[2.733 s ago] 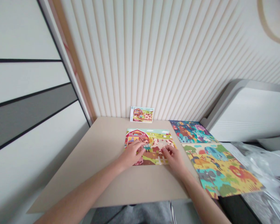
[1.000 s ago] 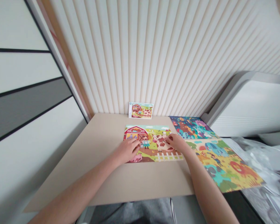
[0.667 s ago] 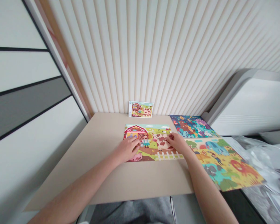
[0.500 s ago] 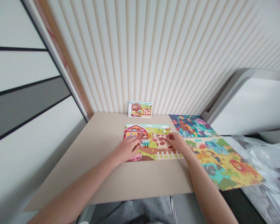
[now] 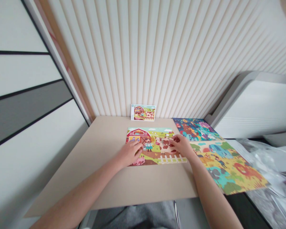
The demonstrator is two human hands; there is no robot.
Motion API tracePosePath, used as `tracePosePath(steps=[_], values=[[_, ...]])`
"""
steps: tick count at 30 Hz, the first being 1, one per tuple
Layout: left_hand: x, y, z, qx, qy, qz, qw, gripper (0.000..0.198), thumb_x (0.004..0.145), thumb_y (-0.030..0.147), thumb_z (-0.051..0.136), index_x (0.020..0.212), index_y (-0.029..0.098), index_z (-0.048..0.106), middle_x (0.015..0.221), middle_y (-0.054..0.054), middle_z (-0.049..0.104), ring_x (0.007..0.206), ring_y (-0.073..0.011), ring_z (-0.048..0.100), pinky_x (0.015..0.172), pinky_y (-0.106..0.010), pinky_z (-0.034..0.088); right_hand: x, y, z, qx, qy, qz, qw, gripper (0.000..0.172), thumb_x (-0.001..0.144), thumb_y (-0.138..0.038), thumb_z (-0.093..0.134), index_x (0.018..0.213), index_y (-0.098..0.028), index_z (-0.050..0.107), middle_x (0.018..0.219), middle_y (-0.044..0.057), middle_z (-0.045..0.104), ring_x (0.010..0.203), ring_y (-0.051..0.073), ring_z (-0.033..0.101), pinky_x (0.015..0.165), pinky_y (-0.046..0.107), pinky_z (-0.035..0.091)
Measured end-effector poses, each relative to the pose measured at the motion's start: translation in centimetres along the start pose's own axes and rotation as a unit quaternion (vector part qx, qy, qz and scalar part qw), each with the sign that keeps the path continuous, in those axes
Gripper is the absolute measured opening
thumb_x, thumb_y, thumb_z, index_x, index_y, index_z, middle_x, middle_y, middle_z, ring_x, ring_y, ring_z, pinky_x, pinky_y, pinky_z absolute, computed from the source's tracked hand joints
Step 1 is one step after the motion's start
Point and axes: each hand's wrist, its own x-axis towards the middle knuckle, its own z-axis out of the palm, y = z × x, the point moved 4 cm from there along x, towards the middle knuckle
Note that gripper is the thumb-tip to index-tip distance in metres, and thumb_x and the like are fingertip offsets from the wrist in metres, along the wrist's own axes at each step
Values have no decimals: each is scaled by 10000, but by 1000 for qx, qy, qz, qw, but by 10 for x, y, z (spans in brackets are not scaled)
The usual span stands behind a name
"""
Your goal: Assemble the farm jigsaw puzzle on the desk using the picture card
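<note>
A farm jigsaw puzzle (image 5: 154, 155) lies flat on the beige table, showing a red barn, a farmer, a spotted cow and a white fence. My left hand (image 5: 131, 152) rests on its left side over the lower barn, fingers bent a little and apart from any loose piece I can see. On the cow at the right side, my right hand (image 5: 181, 145) touches the picture with bent fingertips, thumb and fingers slightly apart. The puzzle parts under both hands are hidden. Behind it, a small reference card (image 5: 143, 113) with the same farm picture leans upright against the ribbed wall.
To the right lie a dark blue picture puzzle (image 5: 196, 128) and a yellow safari puzzle (image 5: 228, 165), the latter reaching past the table (image 5: 102, 140) edge. Clear plastic wrapping (image 5: 264, 156) sits beyond. A ribbed pale wall (image 5: 143, 57) closes off the back.
My right fingers have shifted slightly over the cow, uncovering a bit more of its brown patches. The left hand stays nearly in place. The camera view has tilted slightly.
</note>
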Motion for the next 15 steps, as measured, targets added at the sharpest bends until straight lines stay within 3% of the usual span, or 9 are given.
tracePosePath(steps=[2, 4, 6, 8, 11, 15], values=[[0, 0, 0, 2, -3, 1, 1000, 108, 940, 183, 521, 954, 221, 621, 986, -53, 640, 947, -212, 612, 843, -338, 496, -2, -1, 0, 104, -1, 18, 994, 354, 822, -441, 640, 1059, -178, 614, 805, 52, 709, 704, 205, 691, 652, 317, 571], [0, 0, 0, 4, -2, 2, 1000, 107, 941, 184, 520, 955, 222, 619, 991, -55, 641, 949, -215, 613, 849, -344, 496, -6, -4, 1, 173, 7, 26, 985, 511, 801, -413, 651, 1247, -196, 526, 809, 21, 695, 659, 188, 688, 605, 309, 580], [0, -1, 1, 6, 1, 2, 1000, 105, 940, 183, 520, 953, 223, 617, 991, -54, 642, 951, -216, 613, 854, -350, 495, -10, -9, 4, 200, 0, 41, 979, 684, 787, -373, 647, 1411, -237, 402, 815, -8, 676, 637, 178, 693, 564, 295, 584], [0, -2, 1, 7, 4, 3, 1000, 100, 940, 183, 523, 949, 223, 615, 989, -50, 643, 951, -218, 613, 853, -354, 495, -14, -13, 12, 201, -40, 60, 977, 742, 799, -346, 614, 1481, -268, 335, 800, -20, 666, 668, 188, 717, 545, 282, 585], [1, -3, 2, 11, 6, 2, 1000, 103, 945, 191, 520, 952, 225, 617, 1001, -51, 644, 952, -217, 613, 854, -356, 495, -15, -16, 18, 179, -68, 66, 979, 633, 842, -368, 569, 1445, -265, 410, 803, -5, 678, 685, 202, 733, 516, 267, 575], [0, -3, 2, 11, 3, 2, 1000, 118, 951, 198, 513, 967, 230, 626, 1002, -52, 646, 976, -220, 612, 882, -360, 494, -9, -11, 12, 123, 16, 34, 992, 455, 819, -483, 646, 1180, -213, 580, 813, 25, 699, 630, 199, 705, 475, 262, 548]])
